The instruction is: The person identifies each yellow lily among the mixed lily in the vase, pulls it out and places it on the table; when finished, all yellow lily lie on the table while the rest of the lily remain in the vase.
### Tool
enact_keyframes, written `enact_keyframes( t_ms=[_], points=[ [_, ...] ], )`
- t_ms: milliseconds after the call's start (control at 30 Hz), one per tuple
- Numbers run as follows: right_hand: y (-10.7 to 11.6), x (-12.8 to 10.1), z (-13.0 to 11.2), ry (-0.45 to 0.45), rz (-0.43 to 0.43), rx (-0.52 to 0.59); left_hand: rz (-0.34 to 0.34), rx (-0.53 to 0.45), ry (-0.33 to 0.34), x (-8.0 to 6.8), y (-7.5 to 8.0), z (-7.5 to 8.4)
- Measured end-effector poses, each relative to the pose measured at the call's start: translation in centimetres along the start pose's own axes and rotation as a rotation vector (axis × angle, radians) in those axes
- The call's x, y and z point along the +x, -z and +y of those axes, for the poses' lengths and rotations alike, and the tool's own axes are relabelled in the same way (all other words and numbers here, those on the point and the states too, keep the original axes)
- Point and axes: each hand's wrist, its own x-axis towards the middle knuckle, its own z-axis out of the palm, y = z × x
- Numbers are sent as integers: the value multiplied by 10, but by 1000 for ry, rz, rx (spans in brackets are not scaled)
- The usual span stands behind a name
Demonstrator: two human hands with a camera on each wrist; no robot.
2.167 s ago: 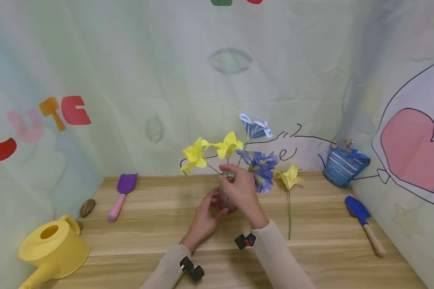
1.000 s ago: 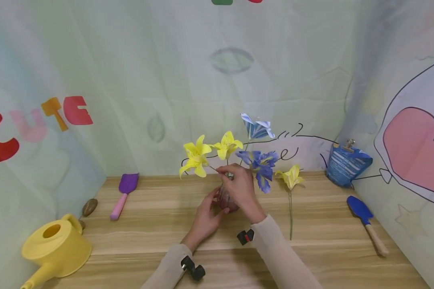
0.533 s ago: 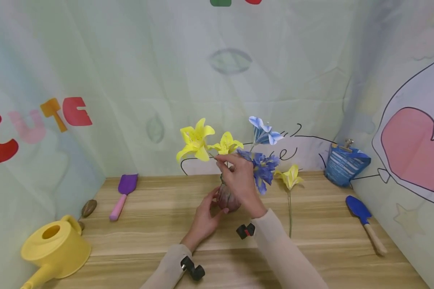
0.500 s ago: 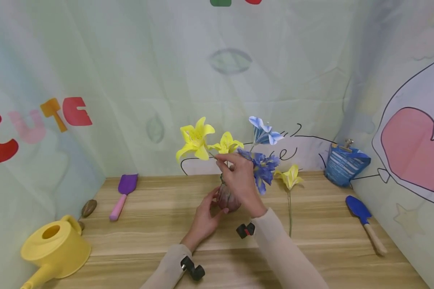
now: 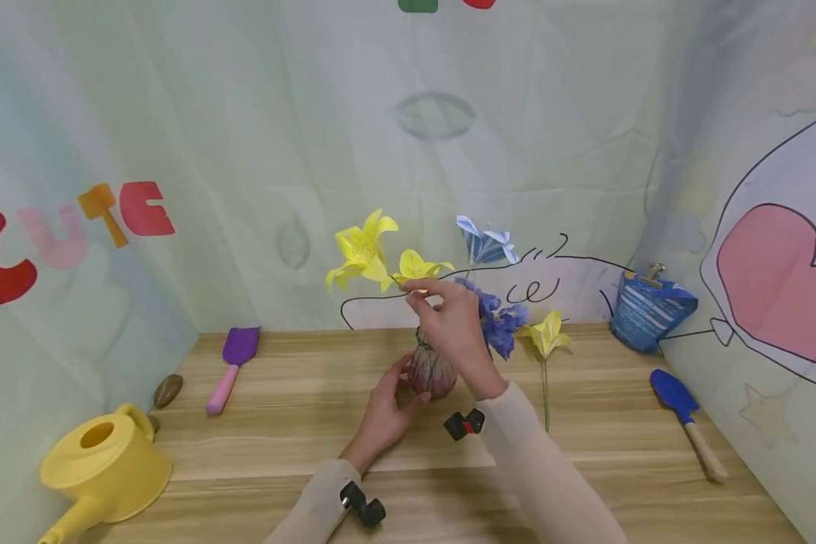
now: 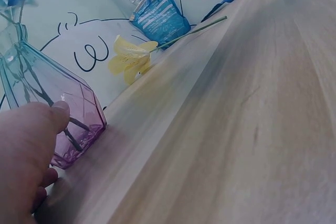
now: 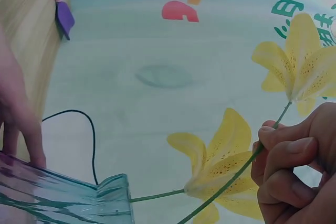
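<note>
My left hand (image 5: 384, 415) holds the lower body of a faceted glass vase (image 5: 434, 370), its thumb across the front. The glass fades from teal to pink-purple in the left wrist view, with dark stems inside. My right hand (image 5: 455, 329) is above the vase mouth, thumb and fingertips pinching the green stem of a yellow lily (image 7: 302, 66) just below its bloom. That stem slants down and leaves the right wrist view. A second yellow lily (image 7: 215, 171) stands in the vase. A pale blue flower (image 5: 486, 240) and a violet-blue iris (image 5: 503, 325) lean right, partly behind my right hand.
Another yellow lily (image 5: 545, 336) lies on the wooden table right of the vase. Further right are a blue pouch (image 5: 653, 310) with a clip and a blue trowel (image 5: 676, 397). Leftward are a purple shovel (image 5: 240, 346), a brown stone (image 5: 168, 391) and a yellow watering can (image 5: 112, 468).
My right fingers have gone from the vase mouth to the lily's stem, and the lily has risen up and left. The blue flowers have swayed. My left hand stays on the vase.
</note>
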Motion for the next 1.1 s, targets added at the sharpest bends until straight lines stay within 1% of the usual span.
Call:
enact_keyframes(
  t_ms=[200,433,633,800,900,1100],
  points=[
    [9,6,-4,-22,17,14,-1,21,-4,-1,-1,0],
    [17,8,-6,-90,-15,28,-4,6,-13,0,-1,-1],
    [16,-4,2,-141,-42,32,-8,-11,15,0,-2,0],
    [18,-15,9,-166,-42,28,-12,-19,42,1,-2,2],
    [20,-22,12,-176,-60,32,-12,-17,53,1,-3,2],
    [27,-36,17,-171,-75,92,-16,15,67,2,-3,2]
  ],
)
